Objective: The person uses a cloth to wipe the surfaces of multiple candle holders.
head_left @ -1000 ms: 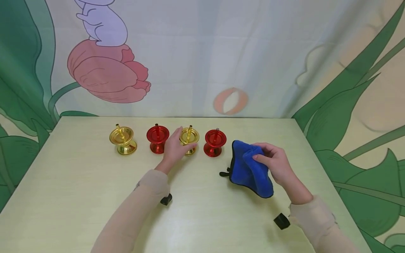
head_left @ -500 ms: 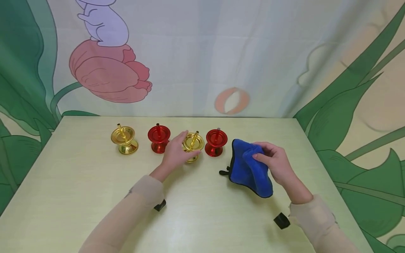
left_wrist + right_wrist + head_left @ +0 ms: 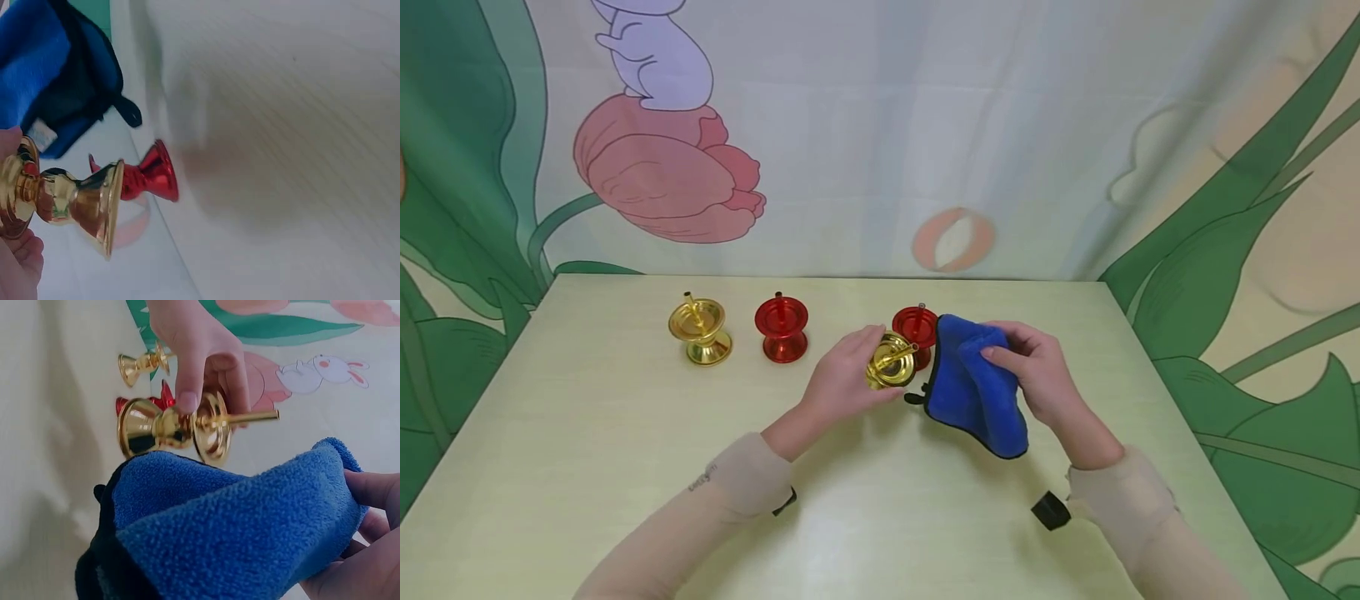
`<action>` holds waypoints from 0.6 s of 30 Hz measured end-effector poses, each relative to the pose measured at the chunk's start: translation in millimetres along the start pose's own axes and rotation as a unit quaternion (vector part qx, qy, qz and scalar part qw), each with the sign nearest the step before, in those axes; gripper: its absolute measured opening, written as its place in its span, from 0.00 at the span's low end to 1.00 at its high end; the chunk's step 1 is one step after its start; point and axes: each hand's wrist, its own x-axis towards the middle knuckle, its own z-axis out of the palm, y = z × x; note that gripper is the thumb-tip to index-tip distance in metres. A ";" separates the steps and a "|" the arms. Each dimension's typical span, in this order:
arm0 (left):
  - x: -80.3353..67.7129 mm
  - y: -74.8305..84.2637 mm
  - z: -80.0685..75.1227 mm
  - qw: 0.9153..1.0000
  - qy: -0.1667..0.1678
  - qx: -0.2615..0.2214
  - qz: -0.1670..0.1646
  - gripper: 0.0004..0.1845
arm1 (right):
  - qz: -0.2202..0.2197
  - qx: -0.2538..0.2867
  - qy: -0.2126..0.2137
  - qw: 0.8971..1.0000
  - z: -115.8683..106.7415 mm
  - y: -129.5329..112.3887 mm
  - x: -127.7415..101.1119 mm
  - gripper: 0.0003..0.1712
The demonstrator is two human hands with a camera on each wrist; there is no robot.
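Note:
My left hand (image 3: 848,375) pinches a gold candle holder (image 3: 892,363) below its dish, thumb on one side and fingers on the other. In the left wrist view the holder's flared base (image 3: 97,203) hangs above the table, tilted. My right hand (image 3: 1037,375) grips a blue cloth (image 3: 973,383) with a black edge and a small black loop, between thumb and fingers. The cloth hangs just right of the gold holder. Behind both stands a red candle holder (image 3: 916,323), partly covered by the cloth and the gold holder.
Farther left on the pale table (image 3: 625,467) stand another red candle holder (image 3: 782,325) and another gold one (image 3: 700,331), both upright. A printed curtain (image 3: 850,150) hangs along the table's back edge.
My left hand has lifted the gold candle holder from the row and carried it right and toward me, tilting it. My right hand with the blue cloth has shifted slightly left, toward it.

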 end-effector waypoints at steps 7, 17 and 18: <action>-3.1 18.4 -5.1 0.999 -0.006 0.032 0.023 0.44 | 0.006 -0.027 -0.013 1.000 19.2 -6.9 5.2 0.13; -4.8 34.8 -13.3 0.998 -0.013 0.063 0.028 0.46 | -0.020 -0.171 -0.048 0.984 38.7 -3.6 5.3 0.20; -5.4 34.9 -13.6 0.997 -0.008 0.067 0.029 0.46 | -0.023 -0.183 -0.050 0.982 40.1 -3.8 4.5 0.20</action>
